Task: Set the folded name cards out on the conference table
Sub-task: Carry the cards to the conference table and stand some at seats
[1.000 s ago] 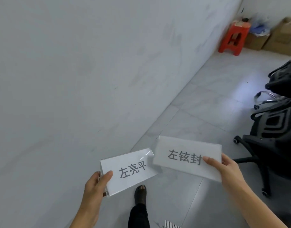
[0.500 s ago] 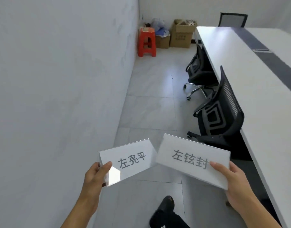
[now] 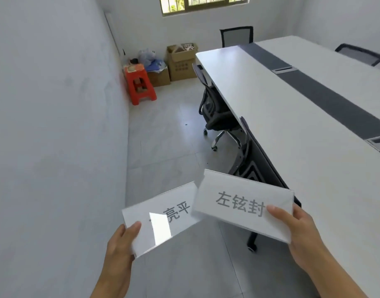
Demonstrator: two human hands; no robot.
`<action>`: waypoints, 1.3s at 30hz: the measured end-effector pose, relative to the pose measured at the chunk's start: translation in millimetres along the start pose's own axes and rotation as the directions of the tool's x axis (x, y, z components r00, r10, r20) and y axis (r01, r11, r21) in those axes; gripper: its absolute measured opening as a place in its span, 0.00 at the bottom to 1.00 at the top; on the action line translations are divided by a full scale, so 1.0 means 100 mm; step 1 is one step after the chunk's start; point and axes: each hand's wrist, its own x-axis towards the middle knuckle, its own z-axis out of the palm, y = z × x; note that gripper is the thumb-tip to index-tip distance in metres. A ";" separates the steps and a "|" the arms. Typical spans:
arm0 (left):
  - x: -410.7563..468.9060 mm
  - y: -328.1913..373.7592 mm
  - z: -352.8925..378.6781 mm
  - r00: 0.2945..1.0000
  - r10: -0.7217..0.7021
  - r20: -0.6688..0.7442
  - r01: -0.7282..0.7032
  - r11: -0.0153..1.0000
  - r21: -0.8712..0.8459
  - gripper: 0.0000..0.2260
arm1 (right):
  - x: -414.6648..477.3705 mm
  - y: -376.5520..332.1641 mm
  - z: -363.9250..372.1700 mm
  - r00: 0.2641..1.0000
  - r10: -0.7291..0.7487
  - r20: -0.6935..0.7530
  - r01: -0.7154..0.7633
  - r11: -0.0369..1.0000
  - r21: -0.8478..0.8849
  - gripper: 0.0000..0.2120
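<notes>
The left grip (image 3: 120, 244) is pinching the left card (image 3: 163, 214) at its near corner, thumb lying on top. The right grip (image 3: 301, 235) is pinching the right card (image 3: 242, 203) at its near right corner, with the card's left end overlapping the other's. The tabletop (image 3: 292, 117) is stretching away beyond and right of this grip.

Left hand (image 3: 120, 244): we see it bare.
Right hand (image 3: 303, 235): we see it bare too.
Forearms (image 3: 111, 280): we see both uncovered.

Left card (image 3: 163, 220) in left hand (image 3: 120, 244), right card (image 3: 242, 205) in right hand (image 3: 301, 237) — conference table (image 3: 292, 125) beyond the right-hand fingers (image 3: 299, 211).
</notes>
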 end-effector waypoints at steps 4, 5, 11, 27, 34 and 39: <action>0.64 0.36 0.55 0.993 0.005 0.119 -0.006 1.000 0.005 0.12 | 0.43 -0.27 -0.15 0.995 -0.013 -0.102 0.017 0.999 0.040 0.18; 0.82 0.43 0.68 0.987 0.004 0.161 -0.005 1.000 0.009 0.12 | 0.54 -0.30 -0.20 0.990 -0.011 -0.142 0.018 0.999 0.044 0.19; 1.95 0.83 1.56 0.926 -0.011 0.377 -0.006 0.999 0.042 0.08 | 1.21 -0.45 -0.37 0.925 -0.018 -0.380 0.058 0.994 0.093 0.17; 4.14 1.74 4.04 0.663 -0.194 0.723 -0.092 0.937 0.336 0.12 | 2.48 -0.88 -0.76 0.472 0.179 -0.863 0.162 0.945 0.284 0.08; 4.33 1.72 4.94 0.593 -0.282 0.754 -0.146 0.883 0.445 0.15 | 3.21 -0.84 -1.72 0.341 0.252 -0.906 0.169 0.931 0.323 0.14; 4.52 1.68 5.44 0.631 -0.283 0.722 -0.179 0.853 0.491 0.11 | 4.01 -0.85 -2.54 0.336 0.230 -0.913 0.170 0.939 0.299 0.13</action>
